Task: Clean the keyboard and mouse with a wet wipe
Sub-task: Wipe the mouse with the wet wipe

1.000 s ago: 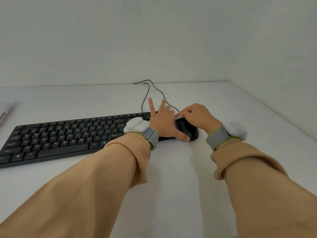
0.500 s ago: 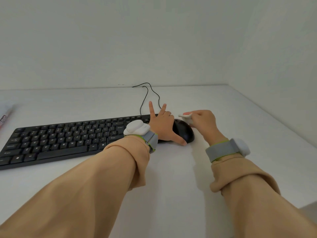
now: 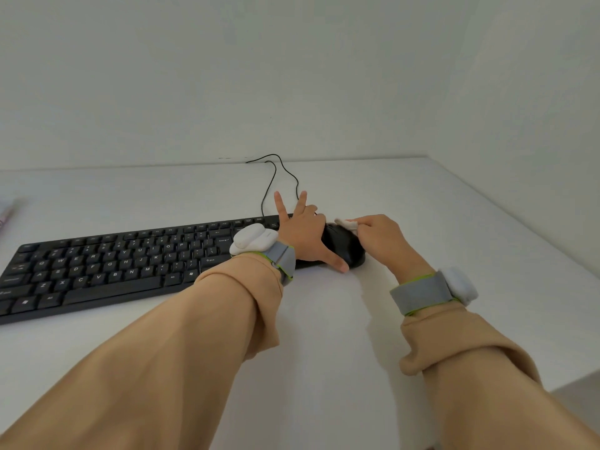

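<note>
A black mouse (image 3: 345, 246) lies on the white desk just right of the black keyboard (image 3: 107, 264). My left hand (image 3: 303, 233) holds the mouse from its left side, thumb along the near edge and two fingers raised straight. My right hand (image 3: 381, 237) grips a crumpled white wet wipe (image 3: 346, 223) and presses it on the far right top of the mouse. The keyboard's right end is hidden behind my left wrist.
Two black cables (image 3: 276, 177) run from the keyboard and mouse to the back wall. A pink-and-white packet (image 3: 6, 212) lies at the far left edge. The desk (image 3: 324, 319) ends at a wall on the right and a corner at the lower right.
My right hand slid off the top of the mouse toward its right side, wrist dropping lower, with the wipe now showing at the mouse's far end. My left hand stayed put.
</note>
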`<action>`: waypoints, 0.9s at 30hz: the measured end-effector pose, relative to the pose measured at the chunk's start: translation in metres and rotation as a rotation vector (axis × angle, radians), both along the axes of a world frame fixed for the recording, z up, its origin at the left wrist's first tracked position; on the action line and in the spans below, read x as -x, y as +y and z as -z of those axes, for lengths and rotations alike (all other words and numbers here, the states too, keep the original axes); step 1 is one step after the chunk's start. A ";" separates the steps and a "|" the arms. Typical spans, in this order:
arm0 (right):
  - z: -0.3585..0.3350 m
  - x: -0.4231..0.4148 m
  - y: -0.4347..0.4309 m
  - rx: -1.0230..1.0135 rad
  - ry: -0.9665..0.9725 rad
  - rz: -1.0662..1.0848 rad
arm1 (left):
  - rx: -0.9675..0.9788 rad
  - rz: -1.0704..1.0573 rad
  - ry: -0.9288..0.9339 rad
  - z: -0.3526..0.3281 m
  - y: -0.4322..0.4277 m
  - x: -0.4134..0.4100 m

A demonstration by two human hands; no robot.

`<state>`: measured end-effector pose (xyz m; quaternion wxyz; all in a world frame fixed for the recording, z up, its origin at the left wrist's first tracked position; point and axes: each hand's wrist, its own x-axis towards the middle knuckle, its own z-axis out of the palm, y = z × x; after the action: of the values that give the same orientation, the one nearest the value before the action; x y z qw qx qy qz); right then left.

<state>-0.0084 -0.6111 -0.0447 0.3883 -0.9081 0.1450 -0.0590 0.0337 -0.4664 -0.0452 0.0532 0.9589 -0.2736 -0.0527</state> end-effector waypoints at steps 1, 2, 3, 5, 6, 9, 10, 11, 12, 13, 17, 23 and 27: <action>-0.001 0.006 -0.001 -0.014 0.000 0.002 | 0.006 0.000 0.003 0.001 0.000 -0.001; -0.002 0.011 -0.003 -0.016 -0.002 0.003 | 0.010 0.000 0.007 0.001 0.001 -0.001; -0.003 0.016 -0.005 -0.011 -0.005 0.005 | 0.012 0.001 0.012 0.001 0.001 -0.001; -0.004 0.025 -0.006 -0.014 0.000 0.012 | 0.014 0.005 0.018 0.001 0.002 -0.002; -0.005 0.029 -0.007 -0.030 0.007 0.014 | 0.015 0.006 0.019 0.001 0.002 -0.002; -0.007 0.040 -0.007 -0.057 0.054 0.065 | 0.018 0.008 0.015 0.001 0.002 -0.002; -0.008 0.042 -0.008 -0.056 0.070 0.079 | 0.017 0.008 0.014 0.001 0.002 -0.003; -0.008 0.042 -0.009 -0.075 0.083 0.097 | 0.016 0.006 0.012 0.001 0.002 -0.003; -0.010 0.043 -0.011 -0.120 0.103 0.119 | 0.015 0.005 0.012 0.001 0.002 -0.002; -0.012 0.045 -0.011 -0.167 0.126 0.142 | 0.013 0.004 0.011 0.000 0.002 -0.002; -0.015 0.047 -0.008 -0.261 0.153 0.193 | 0.008 0.006 0.018 -0.001 0.001 -0.002; -0.019 0.042 -0.008 -0.039 -0.135 0.253 | -0.020 0.002 0.018 -0.004 0.001 0.001; -0.011 0.031 0.010 0.067 -0.225 0.024 | -0.055 -0.003 0.012 -0.008 0.000 0.000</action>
<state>-0.0395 -0.6013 -0.0335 0.3707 -0.9064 0.1095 -0.1701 0.0334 -0.4668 -0.0376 0.0286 0.9600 -0.2705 -0.0661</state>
